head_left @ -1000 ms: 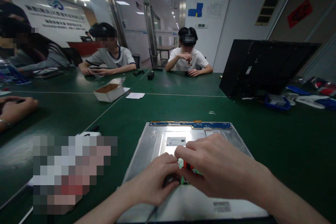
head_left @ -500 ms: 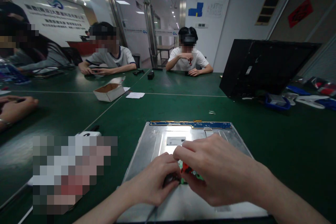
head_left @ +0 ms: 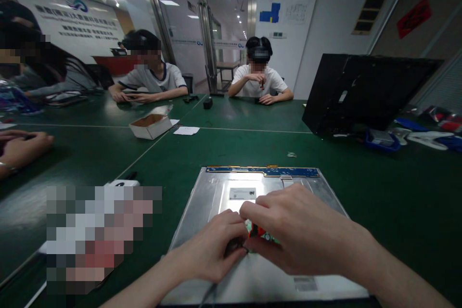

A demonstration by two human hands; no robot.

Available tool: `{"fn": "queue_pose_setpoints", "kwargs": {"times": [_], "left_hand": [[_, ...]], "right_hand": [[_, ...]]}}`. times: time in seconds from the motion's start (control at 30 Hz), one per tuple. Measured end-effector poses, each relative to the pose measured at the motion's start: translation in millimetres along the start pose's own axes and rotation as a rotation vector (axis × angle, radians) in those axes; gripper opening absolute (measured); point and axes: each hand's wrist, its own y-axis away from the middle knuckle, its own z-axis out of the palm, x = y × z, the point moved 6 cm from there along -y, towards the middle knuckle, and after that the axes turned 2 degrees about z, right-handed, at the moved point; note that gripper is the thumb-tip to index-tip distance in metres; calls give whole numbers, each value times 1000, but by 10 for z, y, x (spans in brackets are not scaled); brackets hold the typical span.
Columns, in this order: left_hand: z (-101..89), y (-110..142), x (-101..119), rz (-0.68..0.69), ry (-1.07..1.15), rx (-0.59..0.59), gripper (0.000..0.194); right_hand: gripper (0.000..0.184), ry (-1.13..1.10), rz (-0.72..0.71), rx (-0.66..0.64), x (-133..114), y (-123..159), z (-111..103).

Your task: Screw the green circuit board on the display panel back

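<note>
A silver-backed display panel (head_left: 202, 207) lies flat on the table before me, with a narrow blue circuit strip (head_left: 238, 170) along its far edge. On its middle sits a small green circuit board (head_left: 269, 237), mostly covered by my hands. My right hand (head_left: 299, 231) is closed around a red-and-black handle (head_left: 254, 230), which looks like a screwdriver; its tip is hidden. Beside the board's left edge, my left hand (head_left: 220, 245) has its fingers bent together around something dark that I cannot make out. A thin dark cable (head_left: 208, 293) runs out below it.
A large black monitor housing (head_left: 364, 91) stands at the back right, near a blue tray (head_left: 382, 139). An open white box (head_left: 149, 126) and paper (head_left: 186, 131) lie ahead. To the left are a white device (head_left: 124, 183) and another person's hand (head_left: 31, 147). Other people sit across the table.
My right hand has shifted and turned very slightly at the board, keeping the red-and-black handle. My left hand stays almost where it was.
</note>
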Motion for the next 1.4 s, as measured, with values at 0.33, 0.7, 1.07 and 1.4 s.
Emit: {"fn": "queue_pose_setpoints", "kwargs": {"times": [0.33,0.7,1.07,1.4], "left_hand": [[12,13,-20,-12,3,16,14],[2,-10,2,6,-8,7,16],[8,-11,8,18,-3,22,18],[17,-3,5,3,11,15,16]], "right_hand": [[10,-15,-18,-18,-6,1,-2],[8,-16,-8,2,-1,-5,-2],[7,-28,-9,-7,2,-10,-7],[6,-20,-11,4,2,-21,0]]}}
